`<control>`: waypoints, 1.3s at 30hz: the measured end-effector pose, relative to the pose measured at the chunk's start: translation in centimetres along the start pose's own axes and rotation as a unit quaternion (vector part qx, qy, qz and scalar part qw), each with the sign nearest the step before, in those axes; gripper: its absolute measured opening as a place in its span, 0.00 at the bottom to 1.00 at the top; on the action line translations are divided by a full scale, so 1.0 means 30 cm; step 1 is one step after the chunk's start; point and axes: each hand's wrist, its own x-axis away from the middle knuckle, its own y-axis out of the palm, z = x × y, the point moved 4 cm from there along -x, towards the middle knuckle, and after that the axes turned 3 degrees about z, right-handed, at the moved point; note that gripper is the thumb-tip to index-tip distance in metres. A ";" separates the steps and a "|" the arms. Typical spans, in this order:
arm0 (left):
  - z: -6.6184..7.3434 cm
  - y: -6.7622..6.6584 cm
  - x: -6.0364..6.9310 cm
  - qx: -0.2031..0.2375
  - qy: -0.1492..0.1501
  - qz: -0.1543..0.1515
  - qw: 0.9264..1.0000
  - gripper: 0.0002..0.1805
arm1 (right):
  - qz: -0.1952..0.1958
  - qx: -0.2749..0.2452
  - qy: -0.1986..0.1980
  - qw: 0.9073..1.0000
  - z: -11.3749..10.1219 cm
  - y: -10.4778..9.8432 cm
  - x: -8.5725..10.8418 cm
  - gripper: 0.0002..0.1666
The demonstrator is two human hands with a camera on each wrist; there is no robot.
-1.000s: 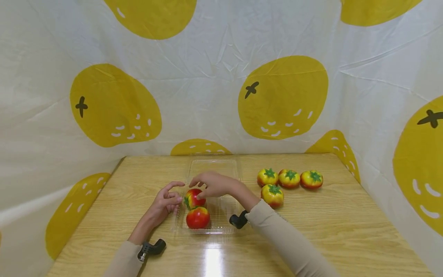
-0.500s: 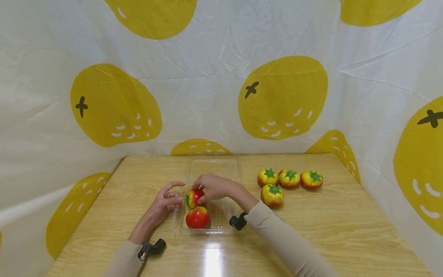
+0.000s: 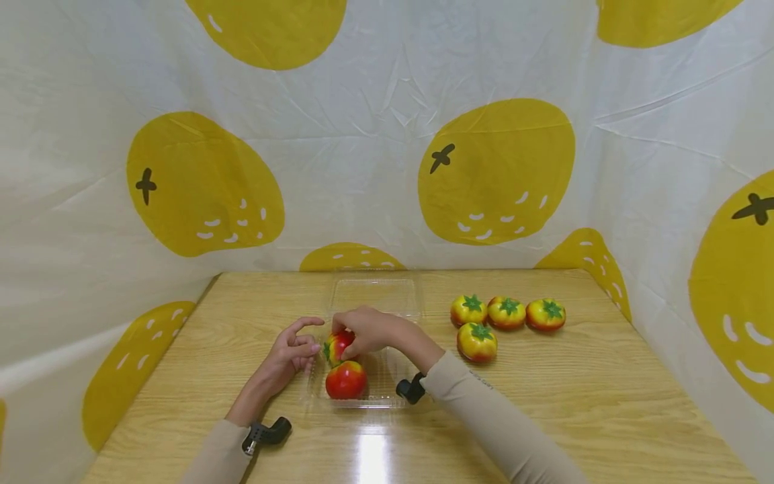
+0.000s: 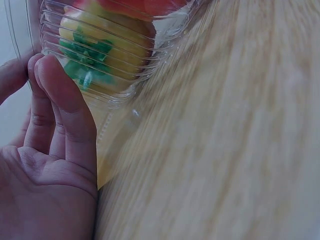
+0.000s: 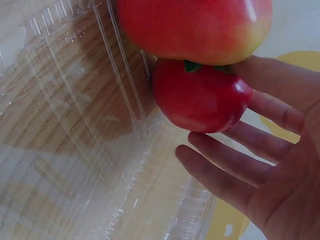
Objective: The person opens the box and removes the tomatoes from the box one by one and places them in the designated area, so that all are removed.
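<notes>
Grips the rear tomato point(image 3: 338, 343) with the right hand point(image 3: 371, 329), thumb and fingers curled round its red side! Sits inside the clear container point(image 3: 383, 376), over on the left, just behind the front tomato point(image 3: 347, 380). And with the left hand point(image 3: 287, 356)? Holds nothing, fingers loosely bent, index stretched out, right beside the container's left wall; cannot tell whether actually touching it. Has its lid point(image 3: 375, 296) laid open on the far side. Shows four more tomatoes point(image 3: 477, 344) on the desk point(image 3: 574, 390) to the right, green crowns up: three across the back, one in front.
</notes>
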 end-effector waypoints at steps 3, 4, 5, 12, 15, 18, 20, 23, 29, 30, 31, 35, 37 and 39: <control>-0.001 0.000 -0.003 0.004 0.000 -0.001 1.000 0.26 | -0.004 0.000 -0.004 1.000 -0.001 0.003 -0.003 0.24; -0.001 0.001 -0.004 0.005 0.001 -0.003 1.000 0.26 | -0.006 0.005 -0.007 1.000 -0.001 0.005 -0.004 0.24; -0.001 0.001 -0.004 0.007 0.002 -0.003 1.000 0.26 | -0.008 0.010 -0.010 1.000 -0.002 0.007 -0.005 0.25; -0.008 0.001 0.001 0.007 0.002 -0.006 1.000 0.25 | -0.015 0.021 -0.018 0.999 -0.009 0.013 0.002 0.26; -0.010 0.002 0.005 0.010 0.000 -0.007 1.000 0.24 | -0.014 0.019 -0.019 1.000 -0.010 0.011 0.006 0.26; -0.009 0.002 0.005 0.011 0.003 -0.007 1.000 0.25 | -0.009 0.019 -0.019 1.000 -0.011 0.000 0.010 0.27; -0.009 0.002 0.005 0.011 0.004 -0.006 1.000 0.25 | -0.006 0.016 -0.018 1.000 -0.011 -0.010 0.014 0.27; -0.008 0.001 0.003 0.011 0.005 -0.005 1.000 0.25 | -0.002 0.011 -0.020 1.000 -0.012 -0.025 0.020 0.27; -0.004 0.002 0.002 0.010 0.003 -0.004 1.000 0.25 | 0.015 0.006 -0.031 0.999 -0.017 -0.051 0.035 0.27; -0.003 0.003 0.002 0.009 0.003 -0.004 1.000 0.25 | 0.019 0.005 -0.032 0.999 -0.017 -0.056 0.039 0.27; -0.002 0.003 0.002 0.009 0.003 -0.004 1.000 0.25 | 0.022 0.003 -0.033 0.999 -0.017 -0.060 0.043 0.27; 0.001 0.005 0.001 0.009 0.004 -0.006 1.000 0.25 | 0.031 -0.009 -0.041 0.999 -0.019 -0.081 0.063 0.27; 0.001 0.005 0.001 0.009 0.005 -0.006 1.000 0.25 | 0.035 -0.023 -0.049 0.998 -0.020 -0.092 0.073 0.27; 0.002 0.004 0.000 0.009 0.006 -0.006 1.000 0.24 | 0.040 -0.031 -0.059 0.997 -0.020 -0.103 0.083 0.27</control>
